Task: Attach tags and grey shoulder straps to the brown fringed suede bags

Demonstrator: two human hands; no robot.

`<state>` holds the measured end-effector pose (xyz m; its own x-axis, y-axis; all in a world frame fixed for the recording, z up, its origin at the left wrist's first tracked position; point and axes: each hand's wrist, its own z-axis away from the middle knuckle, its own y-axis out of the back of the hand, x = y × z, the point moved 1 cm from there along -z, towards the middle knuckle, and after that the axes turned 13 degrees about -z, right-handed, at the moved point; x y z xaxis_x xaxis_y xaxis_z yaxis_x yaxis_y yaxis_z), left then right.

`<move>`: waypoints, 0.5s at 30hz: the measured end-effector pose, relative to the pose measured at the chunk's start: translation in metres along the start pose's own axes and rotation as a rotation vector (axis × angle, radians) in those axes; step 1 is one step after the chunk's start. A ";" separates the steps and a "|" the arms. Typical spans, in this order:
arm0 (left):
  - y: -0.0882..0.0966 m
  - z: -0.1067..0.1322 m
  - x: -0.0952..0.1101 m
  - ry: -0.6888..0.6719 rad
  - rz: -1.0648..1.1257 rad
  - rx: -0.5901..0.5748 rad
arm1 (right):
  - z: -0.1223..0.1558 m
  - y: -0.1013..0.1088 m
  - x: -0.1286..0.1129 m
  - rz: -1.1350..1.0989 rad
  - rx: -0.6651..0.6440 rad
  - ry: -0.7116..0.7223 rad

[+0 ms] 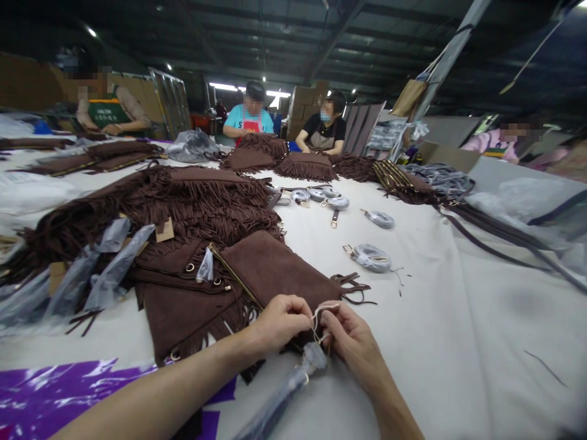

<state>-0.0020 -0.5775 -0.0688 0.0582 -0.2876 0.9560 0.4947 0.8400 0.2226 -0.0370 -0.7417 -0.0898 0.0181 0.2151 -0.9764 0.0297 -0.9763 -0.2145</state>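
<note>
My left hand (280, 322) and my right hand (351, 342) meet at the near edge of a brown suede fringed bag (270, 269). Both hands pinch a thin pale string (321, 318) between their fingertips. Just below them hangs a plastic-wrapped strap (293, 382), its twisted top touching the string. The bag lies flat on the white table cover (458, 318), with a gold zipper (233, 275) running along its top edge.
More brown fringed bags (183, 201) are heaped to the left and at the back. Wrapped straps (370, 256) lie scattered mid-table. Purple plastic (68, 385) lies at the near left. Several people sit at the far side.
</note>
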 end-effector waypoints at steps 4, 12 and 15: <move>0.004 0.003 0.005 0.163 0.171 -0.066 | 0.006 0.009 -0.008 -0.043 -0.228 -0.127; 0.004 0.006 0.005 0.146 0.374 -0.055 | 0.011 0.023 -0.008 -0.159 -0.399 -0.264; 0.002 0.005 0.004 0.122 0.467 -0.039 | 0.012 0.025 -0.006 -0.141 -0.397 -0.318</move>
<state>-0.0056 -0.5747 -0.0638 0.3822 0.0624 0.9220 0.4236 0.8749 -0.2348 -0.0488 -0.7676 -0.0897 -0.3153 0.2651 -0.9112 0.3878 -0.8404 -0.3787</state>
